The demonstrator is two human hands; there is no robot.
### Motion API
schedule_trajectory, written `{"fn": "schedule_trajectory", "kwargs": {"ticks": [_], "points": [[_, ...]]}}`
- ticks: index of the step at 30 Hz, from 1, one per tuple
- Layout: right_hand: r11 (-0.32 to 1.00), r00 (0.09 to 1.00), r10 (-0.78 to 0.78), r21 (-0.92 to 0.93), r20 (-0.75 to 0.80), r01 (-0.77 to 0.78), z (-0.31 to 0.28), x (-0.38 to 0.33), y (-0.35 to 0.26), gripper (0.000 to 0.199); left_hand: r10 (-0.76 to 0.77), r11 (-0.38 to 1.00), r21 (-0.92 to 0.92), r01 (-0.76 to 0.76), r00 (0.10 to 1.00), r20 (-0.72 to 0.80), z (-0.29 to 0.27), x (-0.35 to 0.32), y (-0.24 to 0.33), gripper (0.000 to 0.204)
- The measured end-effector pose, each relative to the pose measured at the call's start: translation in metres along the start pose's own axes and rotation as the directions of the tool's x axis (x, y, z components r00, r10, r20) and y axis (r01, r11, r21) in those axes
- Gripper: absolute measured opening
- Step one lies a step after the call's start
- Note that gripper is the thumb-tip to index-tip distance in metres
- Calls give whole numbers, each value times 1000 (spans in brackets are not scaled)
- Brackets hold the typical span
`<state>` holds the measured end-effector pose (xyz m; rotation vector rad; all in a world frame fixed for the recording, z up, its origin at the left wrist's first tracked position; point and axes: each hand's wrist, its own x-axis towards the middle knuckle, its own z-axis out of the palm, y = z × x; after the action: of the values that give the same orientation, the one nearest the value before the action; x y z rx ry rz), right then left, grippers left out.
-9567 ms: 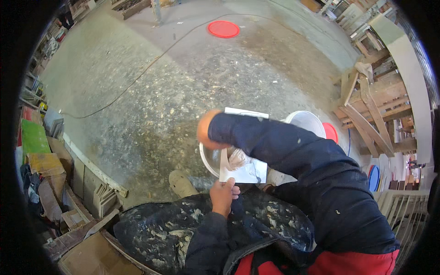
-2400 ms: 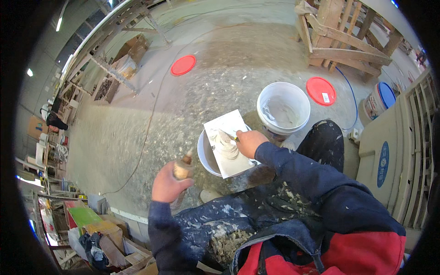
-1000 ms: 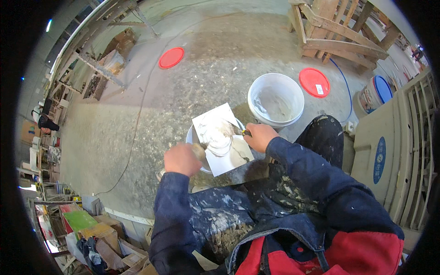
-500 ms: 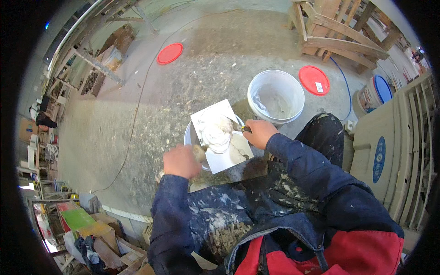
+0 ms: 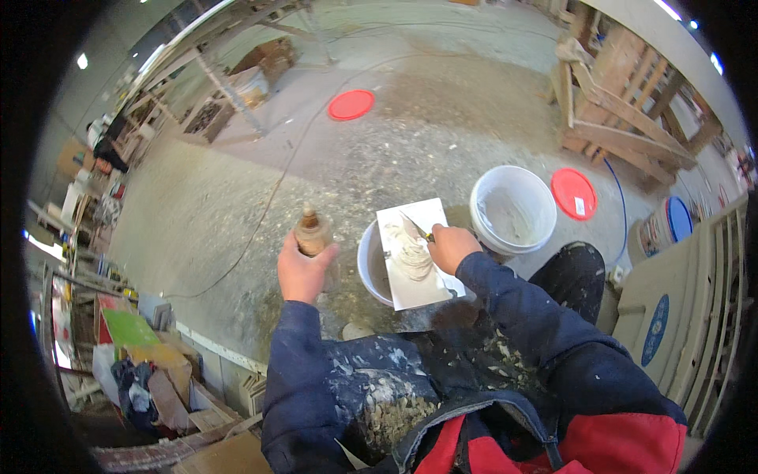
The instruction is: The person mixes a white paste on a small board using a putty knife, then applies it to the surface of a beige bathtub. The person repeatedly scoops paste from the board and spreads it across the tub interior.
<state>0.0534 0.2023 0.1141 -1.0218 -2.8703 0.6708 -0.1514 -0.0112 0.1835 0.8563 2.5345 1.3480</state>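
A mound of pale paste (image 5: 414,262) is borne on a white board (image 5: 433,297); the paste is creamy and heaped in soft folds near the middle, and the board is marked with dark smudges at its left edge and lower right corner. The board is set over the mouth of a white bucket (image 5: 369,272), whose left side is left exposed; it is slanted slightly, its upper end turned away from the body. The knife (image 5: 410,222) is grasped by its dark and yellow handle in the right hand (image 5: 454,248), the fingers being curled closed around it; its thin blade is pointed up and to the left, over the paste; whether the paste is touched by it cannot be told. A bottle (image 5: 313,235) is clasped in the left hand (image 5: 302,272), thumb and fingers being wrapped about its sides; it is tan, brown at the neck and topped by a pale tip, which is directed away from the body; it is held to the left of the bucket, apart from the board.
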Motion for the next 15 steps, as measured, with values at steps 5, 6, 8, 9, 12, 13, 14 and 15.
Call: {"fn": "schedule_trajectory", "kwargs": {"ticks": [5,6,8,9,12,13,14,15], "points": [[993,993,-105,-55,60,108,0,-14,-20,27,-136,966,-248,69,955,-264,-84,13,-78,62],[989,988,-134,-53,73,138,3,-20,-18,26,-180,946,-314,77,932,-314,-104,8,-106,63],[987,982,-134,-67,131,144,1,-32,-7,26,-228,948,-301,102,880,-417,-137,-13,-155,67],[987,978,-132,-74,160,146,-3,-37,1,27,-260,942,-312,124,856,-446,-147,-32,-179,70],[989,979,-110,-81,170,125,-18,-41,27,31,-405,910,-317,266,732,-548,-160,-108,-238,79],[992,983,-86,-76,160,99,-19,-32,43,32,-476,879,-311,360,650,-592,-152,-135,-253,84],[993,989,-55,-96,139,68,-23,-26,43,32,-533,833,-293,469,540,-651,-155,-169,-267,88],[993,991,-36,-106,129,50,-24,-17,42,32,-558,763,-192,617,481,-676,-153,-204,-295,94]]}}
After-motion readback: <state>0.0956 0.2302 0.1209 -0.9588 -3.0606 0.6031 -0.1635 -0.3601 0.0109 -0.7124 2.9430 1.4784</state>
